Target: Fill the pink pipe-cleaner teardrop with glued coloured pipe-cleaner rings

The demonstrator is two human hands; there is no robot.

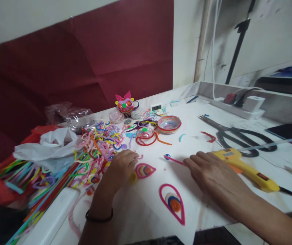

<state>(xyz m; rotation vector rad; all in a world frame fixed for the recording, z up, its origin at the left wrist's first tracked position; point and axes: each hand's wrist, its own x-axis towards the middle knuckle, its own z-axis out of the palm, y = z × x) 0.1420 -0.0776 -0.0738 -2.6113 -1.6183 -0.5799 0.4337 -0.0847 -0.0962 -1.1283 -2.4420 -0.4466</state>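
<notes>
My right hand (208, 173) is closed on one end of a pink pipe cleaner (175, 160), which points left across the white table. A small blue coil (167, 157) lies at its far end; I cannot tell whether they are joined. My left hand (121, 168) rests loosely bent on the table, its fingers a little apart, beside a pink-edged pipe-cleaner eye shape (145, 170). Next to its thumb is a blurred yellow piece (133, 177). Nearer to me lies a larger pink eye-shaped loop (160, 194) with white, blue and orange bands inside, on a pale sheet.
A yellow glue gun (259, 177) and black scissors (234, 131) lie beyond my right hand, near a power strip (247, 109). On the left are a heap of pipe cleaners (102, 139) and bags. A round decorated bowl (169, 124) and a pink-eared figure (125, 102) stand behind.
</notes>
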